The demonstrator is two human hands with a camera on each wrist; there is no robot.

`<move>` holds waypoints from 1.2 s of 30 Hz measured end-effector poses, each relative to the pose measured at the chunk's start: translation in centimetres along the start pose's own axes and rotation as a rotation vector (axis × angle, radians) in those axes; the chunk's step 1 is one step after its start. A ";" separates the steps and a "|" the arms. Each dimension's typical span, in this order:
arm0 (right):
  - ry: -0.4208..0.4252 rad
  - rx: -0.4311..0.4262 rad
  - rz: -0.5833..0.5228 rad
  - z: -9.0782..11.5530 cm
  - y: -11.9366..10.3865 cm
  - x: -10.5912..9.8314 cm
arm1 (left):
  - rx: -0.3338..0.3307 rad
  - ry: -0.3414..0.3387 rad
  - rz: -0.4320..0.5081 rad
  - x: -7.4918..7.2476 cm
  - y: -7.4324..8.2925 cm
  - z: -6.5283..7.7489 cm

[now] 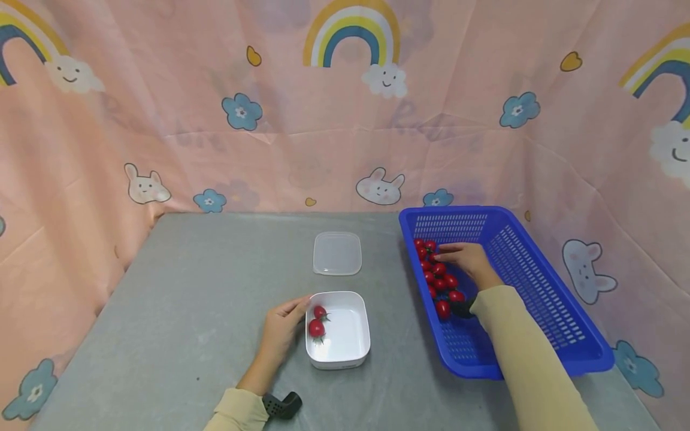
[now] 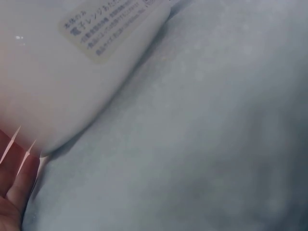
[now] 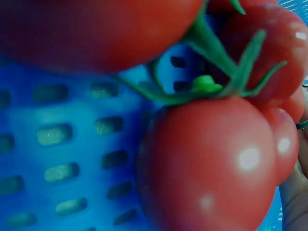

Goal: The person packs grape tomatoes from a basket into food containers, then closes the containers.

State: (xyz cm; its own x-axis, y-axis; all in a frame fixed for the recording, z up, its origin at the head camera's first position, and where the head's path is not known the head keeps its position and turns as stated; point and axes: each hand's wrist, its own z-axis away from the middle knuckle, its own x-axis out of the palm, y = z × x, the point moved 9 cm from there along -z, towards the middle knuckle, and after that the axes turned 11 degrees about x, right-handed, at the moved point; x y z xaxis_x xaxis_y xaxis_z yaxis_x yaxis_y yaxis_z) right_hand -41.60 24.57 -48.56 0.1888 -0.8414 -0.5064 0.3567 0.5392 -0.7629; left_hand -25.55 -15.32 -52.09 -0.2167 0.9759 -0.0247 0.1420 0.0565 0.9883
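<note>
Nearest the person, the left hand [image 1: 281, 332] rests with relaxed, straight fingers against the left wall of a white container [image 1: 345, 353] on the grey table [image 1: 178, 311]; a printed label shows on the container's side in the left wrist view. Two small red tomatoes [image 1: 317, 327] with green stalks lie inside it, against its left wall. Further right, the right hand [image 1: 468, 261] reaches into the blue basket [image 1: 544, 311], its fingers down among a heap of cherry tomatoes [image 1: 439, 278] along the basket's left side; whether it grips one I cannot tell. The tomatoes are glossy, round and red, with green calyxes. Beyond the container lies a clear lid [image 1: 337, 253].
</note>
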 end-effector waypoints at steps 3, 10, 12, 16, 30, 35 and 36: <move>-0.002 -0.006 0.017 -0.1 -0.1 0.1 | 0.001 -0.001 -0.002 0.0 0.0 0.0; 0.021 -0.037 0.055 -0.1 -0.7 0.0 | -0.016 0.004 0.008 -0.2 -0.2 0.0; 0.035 -0.041 0.065 -0.1 -0.7 -0.1 | -0.009 0.001 0.005 -0.2 -0.1 0.0; 0.059 -0.051 0.070 0.0 -0.8 -0.5 | -0.001 -0.003 0.002 -0.2 0.0 0.0; 0.103 -0.031 -0.082 1.2 -2.6 -1.8 | -0.008 -0.015 0.009 -0.1 0.0 0.0; 0.097 -0.070 -0.116 2.2 -4.5 -1.6 | 0.000 -0.023 0.010 0.0 0.0 0.0; 0.096 -0.075 -0.103 2.5 -4.8 -1.5 | 0.002 -0.022 0.011 0.0 0.0 0.0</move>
State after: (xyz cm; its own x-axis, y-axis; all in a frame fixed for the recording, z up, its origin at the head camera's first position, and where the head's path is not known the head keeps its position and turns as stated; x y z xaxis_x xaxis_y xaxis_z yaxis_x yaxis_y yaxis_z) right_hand -41.33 23.11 -43.12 0.0649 -0.8869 -0.4573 0.2992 0.4545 -0.8390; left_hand -25.56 -15.37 -52.05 -0.1936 0.9809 -0.0169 0.1461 0.0458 0.9882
